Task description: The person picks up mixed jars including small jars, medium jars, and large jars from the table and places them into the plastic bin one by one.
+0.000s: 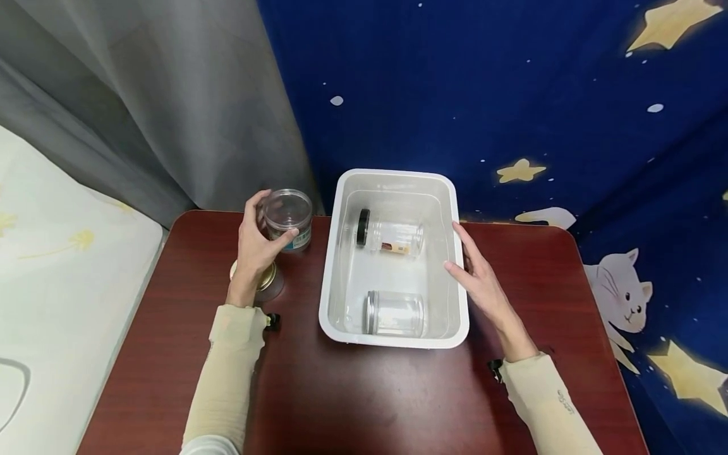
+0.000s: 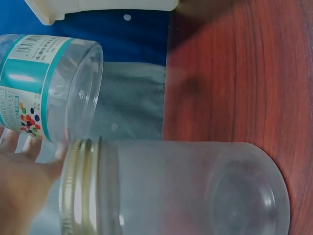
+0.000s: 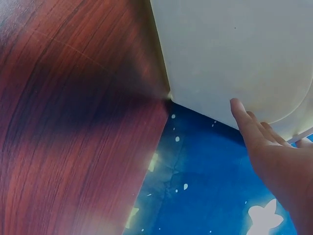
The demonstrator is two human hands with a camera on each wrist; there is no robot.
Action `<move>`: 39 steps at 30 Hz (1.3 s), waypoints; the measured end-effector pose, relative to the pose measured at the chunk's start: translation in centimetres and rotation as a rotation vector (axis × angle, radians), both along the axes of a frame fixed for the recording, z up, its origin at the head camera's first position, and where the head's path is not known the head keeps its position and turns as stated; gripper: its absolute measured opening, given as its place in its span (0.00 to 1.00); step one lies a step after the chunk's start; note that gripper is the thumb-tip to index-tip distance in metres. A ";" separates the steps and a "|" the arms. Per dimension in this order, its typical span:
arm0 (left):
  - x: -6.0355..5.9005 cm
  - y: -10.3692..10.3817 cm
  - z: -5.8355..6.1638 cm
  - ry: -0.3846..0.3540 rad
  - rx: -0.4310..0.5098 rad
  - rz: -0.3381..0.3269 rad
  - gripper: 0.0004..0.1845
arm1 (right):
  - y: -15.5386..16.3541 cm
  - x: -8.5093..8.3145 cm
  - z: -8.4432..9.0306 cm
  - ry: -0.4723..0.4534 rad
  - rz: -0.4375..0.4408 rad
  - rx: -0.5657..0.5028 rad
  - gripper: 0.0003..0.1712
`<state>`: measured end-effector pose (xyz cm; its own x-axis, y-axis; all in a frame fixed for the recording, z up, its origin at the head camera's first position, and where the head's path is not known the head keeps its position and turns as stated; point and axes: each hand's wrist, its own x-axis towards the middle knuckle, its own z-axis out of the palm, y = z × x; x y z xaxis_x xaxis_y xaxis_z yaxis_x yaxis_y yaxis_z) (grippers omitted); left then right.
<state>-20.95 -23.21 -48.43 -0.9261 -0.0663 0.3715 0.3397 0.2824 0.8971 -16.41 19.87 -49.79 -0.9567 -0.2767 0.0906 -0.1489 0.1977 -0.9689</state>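
On the red-brown worktop [image 1: 364, 392], the left hand [image 1: 256, 249] curls round a clear labelled jar [image 1: 288, 221] just left of the white tub [image 1: 395, 335], with a gold-lidded jar [image 2: 176, 188] close under the wrist. Lowering the hand carelessly could knock that one over. The right hand [image 1: 480, 278], fingers straight, rests against the tub's right wall; pushing could slide it.

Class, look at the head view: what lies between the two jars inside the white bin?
Nothing: bare bin floor separates the black-lidded jar from the silver-lidded jar, as the head view shows.
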 end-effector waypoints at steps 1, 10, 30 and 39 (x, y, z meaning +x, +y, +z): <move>0.3 0.2 0.5 -0.003 0.004 -0.002 0.45 | 0.0 0.0 0.0 -0.001 0.001 -0.004 0.41; 1.1 0.2 1.5 -0.045 0.031 -0.036 0.43 | -0.2 0.0 -0.1 0.010 -0.010 -0.010 0.41; 2.3 1.8 4.7 0.106 -0.068 -0.077 0.42 | -0.7 0.1 0.1 -0.014 -0.023 -0.072 0.40; 2.1 2.4 5.5 0.161 -0.079 -0.115 0.42 | -0.4 0.0 -0.4 -0.011 -0.045 -0.082 0.40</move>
